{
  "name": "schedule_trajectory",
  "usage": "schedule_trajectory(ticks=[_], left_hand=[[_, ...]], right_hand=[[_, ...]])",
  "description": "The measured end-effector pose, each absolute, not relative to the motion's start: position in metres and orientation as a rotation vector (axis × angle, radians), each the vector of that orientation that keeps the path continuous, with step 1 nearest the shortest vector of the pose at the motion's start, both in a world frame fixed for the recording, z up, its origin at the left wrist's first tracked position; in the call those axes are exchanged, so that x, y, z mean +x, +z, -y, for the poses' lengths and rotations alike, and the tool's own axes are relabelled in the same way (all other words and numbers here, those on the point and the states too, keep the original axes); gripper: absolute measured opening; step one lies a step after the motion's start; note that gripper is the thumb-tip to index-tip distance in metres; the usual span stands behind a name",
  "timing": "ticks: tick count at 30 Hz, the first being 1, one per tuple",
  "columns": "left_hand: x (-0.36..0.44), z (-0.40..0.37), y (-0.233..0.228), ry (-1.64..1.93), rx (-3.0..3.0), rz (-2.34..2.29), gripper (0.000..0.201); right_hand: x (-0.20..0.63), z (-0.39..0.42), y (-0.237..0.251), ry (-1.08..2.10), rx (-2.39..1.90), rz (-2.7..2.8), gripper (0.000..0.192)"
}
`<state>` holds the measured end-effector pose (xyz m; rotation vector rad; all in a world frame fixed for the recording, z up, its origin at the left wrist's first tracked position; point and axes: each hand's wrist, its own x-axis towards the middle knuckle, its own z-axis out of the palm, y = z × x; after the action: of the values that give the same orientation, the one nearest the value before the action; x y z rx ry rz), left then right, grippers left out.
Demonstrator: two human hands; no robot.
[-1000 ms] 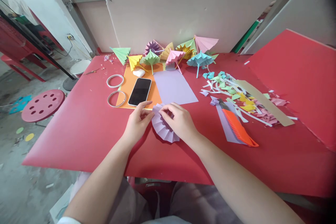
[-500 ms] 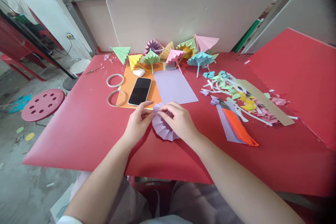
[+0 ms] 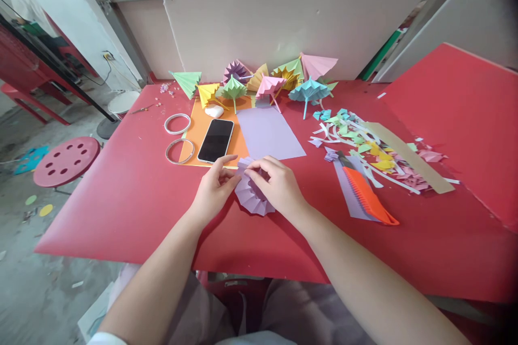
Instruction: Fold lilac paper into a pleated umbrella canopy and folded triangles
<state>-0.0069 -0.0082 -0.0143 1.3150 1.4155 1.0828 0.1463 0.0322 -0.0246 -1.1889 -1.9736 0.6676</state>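
A pleated lilac paper fan (image 3: 251, 197) is held just above the red table (image 3: 121, 199) between both hands. My left hand (image 3: 212, 188) pinches its left edge with thumb and fingers. My right hand (image 3: 279, 186) grips the top and right side, covering part of the folds. A flat lilac paper sheet (image 3: 269, 133) lies just beyond the hands. A black phone (image 3: 216, 140) rests on an orange sheet (image 3: 202, 124) to the left of it.
Several folded paper umbrellas (image 3: 267, 83) stand at the table's far edge. An orange cutter (image 3: 366, 194) and a heap of paper scraps (image 3: 376, 153) lie right. Two metal rings (image 3: 178, 137) sit left. A red stool (image 3: 66, 161) stands beside the table.
The fan has drawn slightly tighter and smaller under my right hand. Both hands stay in nearly the same place.
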Motion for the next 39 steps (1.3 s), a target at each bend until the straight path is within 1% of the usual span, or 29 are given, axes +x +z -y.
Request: schedule_trajectory(ticks=[5,8,11,15,17,21,26,29,32,39], left_hand=[[-0.006,0.009,-0.013,1.113,1.315,-1.368,0.035],[-0.006,0.008,-0.013,1.15,1.313,-1.366,0.025],[-0.007,0.007,-0.015,1.204,1.308,-1.424,0.013],[-0.008,0.006,-0.015,1.285,1.219,-1.45,0.018],[-0.008,0.006,-0.014,1.324,1.19,-1.442,0.017],[-0.008,0.006,-0.014,1.311,1.27,-1.5,0.007],[-0.009,0.007,-0.014,1.245,1.289,-1.541,0.014],[-0.009,0.007,-0.013,1.193,1.29,-1.56,0.02],[-0.009,0.007,-0.013,1.17,1.291,-1.587,0.021],[-0.008,0.007,-0.014,1.184,1.327,-1.646,0.012]], right_hand=[[0.146,-0.032,-0.024,0.68,-1.203,1.959,0.006],[0.145,-0.031,-0.022,0.746,-1.214,1.911,0.005],[0.146,-0.031,-0.019,0.758,-1.233,1.906,0.013],[0.147,-0.031,-0.019,0.732,-1.209,1.958,0.023],[0.147,-0.031,-0.019,0.746,-1.185,1.978,0.023],[0.146,-0.031,-0.019,0.848,-1.157,1.954,0.018],[0.145,-0.033,-0.015,1.129,-1.172,1.797,0.013],[0.145,-0.033,-0.012,1.219,-1.202,1.738,0.014],[0.145,-0.032,-0.012,1.233,-1.192,1.726,0.015],[0.144,-0.031,-0.012,1.166,-1.164,1.77,0.012]])
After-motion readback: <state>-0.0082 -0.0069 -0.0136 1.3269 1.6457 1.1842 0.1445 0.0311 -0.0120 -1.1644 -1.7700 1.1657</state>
